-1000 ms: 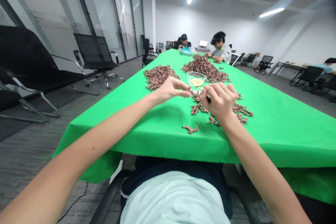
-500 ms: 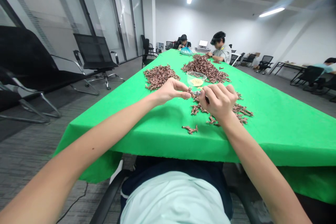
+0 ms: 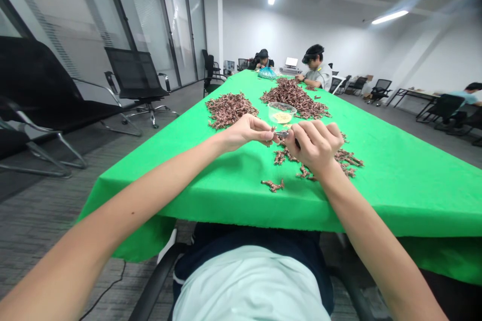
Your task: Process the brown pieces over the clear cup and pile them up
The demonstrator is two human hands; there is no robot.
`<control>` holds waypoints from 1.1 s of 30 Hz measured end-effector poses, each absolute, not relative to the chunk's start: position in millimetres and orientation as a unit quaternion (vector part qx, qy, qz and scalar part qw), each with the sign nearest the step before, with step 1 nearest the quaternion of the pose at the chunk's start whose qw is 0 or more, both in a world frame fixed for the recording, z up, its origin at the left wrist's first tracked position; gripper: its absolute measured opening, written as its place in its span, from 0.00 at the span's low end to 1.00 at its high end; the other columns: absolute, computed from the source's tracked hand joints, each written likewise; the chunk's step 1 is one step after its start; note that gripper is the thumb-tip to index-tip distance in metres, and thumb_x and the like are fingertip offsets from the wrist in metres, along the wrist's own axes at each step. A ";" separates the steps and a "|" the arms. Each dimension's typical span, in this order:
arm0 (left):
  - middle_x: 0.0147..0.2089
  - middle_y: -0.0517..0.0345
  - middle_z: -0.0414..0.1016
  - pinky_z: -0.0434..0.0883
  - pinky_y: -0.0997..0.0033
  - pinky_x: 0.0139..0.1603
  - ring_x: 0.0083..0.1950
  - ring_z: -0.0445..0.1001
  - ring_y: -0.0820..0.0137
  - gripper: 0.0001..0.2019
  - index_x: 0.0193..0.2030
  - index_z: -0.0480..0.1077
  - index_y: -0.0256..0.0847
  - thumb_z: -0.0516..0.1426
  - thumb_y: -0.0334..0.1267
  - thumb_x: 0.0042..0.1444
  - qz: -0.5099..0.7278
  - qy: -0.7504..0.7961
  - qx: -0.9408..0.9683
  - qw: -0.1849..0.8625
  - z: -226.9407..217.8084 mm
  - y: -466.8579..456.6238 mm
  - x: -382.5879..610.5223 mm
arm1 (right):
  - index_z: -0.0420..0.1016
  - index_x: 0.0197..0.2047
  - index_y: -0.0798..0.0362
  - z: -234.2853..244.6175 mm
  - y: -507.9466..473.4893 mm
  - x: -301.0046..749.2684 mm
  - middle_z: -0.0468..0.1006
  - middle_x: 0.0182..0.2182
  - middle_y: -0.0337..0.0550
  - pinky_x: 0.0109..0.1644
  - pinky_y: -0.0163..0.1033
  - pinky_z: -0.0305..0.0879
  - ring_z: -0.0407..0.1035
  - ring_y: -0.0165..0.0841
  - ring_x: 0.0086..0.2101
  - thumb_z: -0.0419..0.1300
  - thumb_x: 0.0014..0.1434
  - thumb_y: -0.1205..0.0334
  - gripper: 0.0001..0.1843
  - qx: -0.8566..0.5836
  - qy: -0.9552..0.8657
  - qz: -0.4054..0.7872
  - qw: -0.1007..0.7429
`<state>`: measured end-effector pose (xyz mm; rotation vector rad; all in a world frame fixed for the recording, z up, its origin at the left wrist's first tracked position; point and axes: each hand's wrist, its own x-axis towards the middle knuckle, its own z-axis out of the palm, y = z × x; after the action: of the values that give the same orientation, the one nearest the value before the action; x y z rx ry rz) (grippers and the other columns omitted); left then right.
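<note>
My left hand (image 3: 250,129) pinches a small brown knobbly figure-like piece (image 3: 270,142) between thumb and fingertips, which hide most of it. A pair of pliers (image 3: 280,134) with a metal nose and dark handles is gripped in my right hand (image 3: 314,144), its tip meeting the piece. The grip covers most of the handles. Below the hands, one loose brown piece (image 3: 272,185) lies on the green cloth (image 3: 226,195). More scattered pieces (image 3: 348,158) lie under and beside my right hand. Just beyond the hands stands a clear round tub (image 3: 282,110) with pale yellow bits in it.
A heap of brown pieces (image 3: 230,109) lies at left, and a larger heap (image 3: 293,98) lies behind the tub. A blue bag (image 3: 267,73) sits at the far end. Two people work there, one (image 3: 318,67) at the right edge. Black chairs (image 3: 137,77) stand at left.
Both hands stay in nearly the same place, with the piece and the tool tip shifted very slightly. The things on the table have not moved.
</note>
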<state>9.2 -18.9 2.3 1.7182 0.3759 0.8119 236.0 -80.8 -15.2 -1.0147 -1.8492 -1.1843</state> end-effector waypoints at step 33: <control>0.39 0.47 0.85 0.77 0.66 0.46 0.42 0.82 0.62 0.13 0.35 0.85 0.41 0.74 0.42 0.42 0.363 0.161 0.853 0.339 3.5 -11.4 5.5 | 0.51 0.15 0.51 -2.9 -74.8 228.2 0.49 0.15 0.34 0.27 0.38 0.44 0.44 0.25 0.20 0.53 0.58 0.59 0.23 -0.481 -0.791 -0.016 0.377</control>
<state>5.5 -11.4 3.5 2.2196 0.4193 0.9457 228.2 -74.8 -2.9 -1.2294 -2.0238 -0.0407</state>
